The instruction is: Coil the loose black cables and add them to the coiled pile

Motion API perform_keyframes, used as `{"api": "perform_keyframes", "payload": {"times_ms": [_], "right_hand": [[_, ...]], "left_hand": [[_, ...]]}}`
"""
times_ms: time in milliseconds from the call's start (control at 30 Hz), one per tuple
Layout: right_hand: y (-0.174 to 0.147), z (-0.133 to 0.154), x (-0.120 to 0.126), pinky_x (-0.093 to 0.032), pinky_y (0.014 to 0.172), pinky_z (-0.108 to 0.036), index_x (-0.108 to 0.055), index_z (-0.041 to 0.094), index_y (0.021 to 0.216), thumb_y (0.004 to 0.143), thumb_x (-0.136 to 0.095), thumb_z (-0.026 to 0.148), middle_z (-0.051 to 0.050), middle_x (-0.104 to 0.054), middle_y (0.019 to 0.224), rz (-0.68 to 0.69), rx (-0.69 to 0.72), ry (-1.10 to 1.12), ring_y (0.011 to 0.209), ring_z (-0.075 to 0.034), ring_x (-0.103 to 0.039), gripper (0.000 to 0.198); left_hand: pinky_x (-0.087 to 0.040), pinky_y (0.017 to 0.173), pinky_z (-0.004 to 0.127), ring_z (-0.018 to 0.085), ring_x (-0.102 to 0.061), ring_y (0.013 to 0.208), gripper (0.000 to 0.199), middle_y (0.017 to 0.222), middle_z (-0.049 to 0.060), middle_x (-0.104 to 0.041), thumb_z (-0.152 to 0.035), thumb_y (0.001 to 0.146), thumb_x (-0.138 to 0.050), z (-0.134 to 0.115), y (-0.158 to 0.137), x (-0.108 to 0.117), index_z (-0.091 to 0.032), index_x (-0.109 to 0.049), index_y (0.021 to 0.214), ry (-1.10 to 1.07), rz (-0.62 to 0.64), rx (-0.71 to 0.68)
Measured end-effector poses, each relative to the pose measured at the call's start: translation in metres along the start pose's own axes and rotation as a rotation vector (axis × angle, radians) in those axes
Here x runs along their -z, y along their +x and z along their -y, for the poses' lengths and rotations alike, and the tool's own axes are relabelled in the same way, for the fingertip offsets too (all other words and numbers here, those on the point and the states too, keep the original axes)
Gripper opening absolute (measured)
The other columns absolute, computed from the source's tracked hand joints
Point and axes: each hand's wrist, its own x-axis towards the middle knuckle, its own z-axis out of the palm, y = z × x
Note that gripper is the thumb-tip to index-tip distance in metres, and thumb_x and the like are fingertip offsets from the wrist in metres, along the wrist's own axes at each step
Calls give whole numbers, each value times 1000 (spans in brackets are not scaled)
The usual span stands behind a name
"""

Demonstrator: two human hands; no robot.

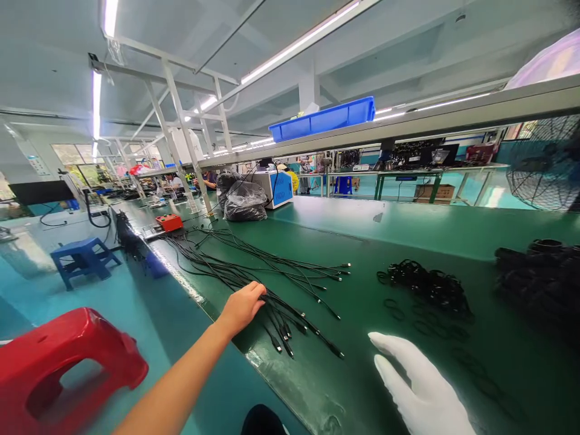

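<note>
Cables (212,266) lay beneath a bare left hand (242,309) on a green bench (326,377)

Slim, black and smooth, the cables ran lengthwise along the bench near its front edge, in a loose, overlapping spread. Their ends fanned out past the left hand into small moulded connectors (336,351) with bright metal tips. That hand rested on the nearer strands with its fingers curled down; the fingertips were partly out of sight, so I could not tell whether they had closed round any. The right hand (421,386), in a white, matt glove, held nothing; its thumb and forefinger stood apart over the bench, and the lower picture edge cut it off.

Beyond the glove sat a glossy tangle of black bands (428,287), with loose rings strewn beside it, the nearer ones fading into shadow. A dark heap (541,275) ran off the right edge, its contents hard to make out.

The far cable ends blurred together near an orange-red box (170,223). A crinkled black plastic bag (247,202) partly hid a blue-and-white machine (281,188). A shelf (408,128) bearing a blue tray (321,121) crossed the view overhead, blocking some of the room. Left of the bench stood a rounded red stool (58,335), cut off by the frame.
</note>
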Motion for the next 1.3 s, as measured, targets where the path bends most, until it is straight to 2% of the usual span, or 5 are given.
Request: {"api": "perform_keyframes", "payload": {"times_ms": [367,567,867,1033,1300], "right_hand": [[1,13,7,-43,96,-39,-60,33,107,74,-49,53,0,-56,123,-45,37,176,115,-25,-50,40],[4,22,15,-51,59,-33,-67,23,81,67,-58,50,-9,-67,77,813,44,589,68,-22,-64,32],[16,-25,0,-36,33,-17,-60,4,82,61,-49,43,-13,-64,62,1321,-156,1074,37,-10,-51,45],[30,-36,-3,-51,54,-33,-54,1,97,74,-35,32,-18,-66,75,1456,-193,1168,58,-21,-65,43],[29,-32,-5,-51,53,-31,-57,4,94,71,-42,31,-16,-66,78,1448,-135,1140,67,-23,-67,38]], "left_hand": [[-41,80,26,16,-54,89,10,89,-2,-62,-14,76,-54,-48,-33,49,-22,-60,79,-267,259,-121],[-40,76,21,12,-58,81,10,86,-3,-65,-14,82,-55,-147,-37,52,-23,-60,85,-385,235,-456],[-38,75,25,14,-53,77,15,76,-3,-62,-11,79,-53,-206,-4,50,-21,-64,76,-649,255,-479],[-42,69,21,11,-53,73,13,76,-3,-60,-8,73,-54,-215,15,45,-19,-63,74,-882,438,-468],[-43,71,22,12,-54,73,11,75,-1,-61,-13,76,-57,-220,20,31,-19,-66,72,-898,357,-492]]}}
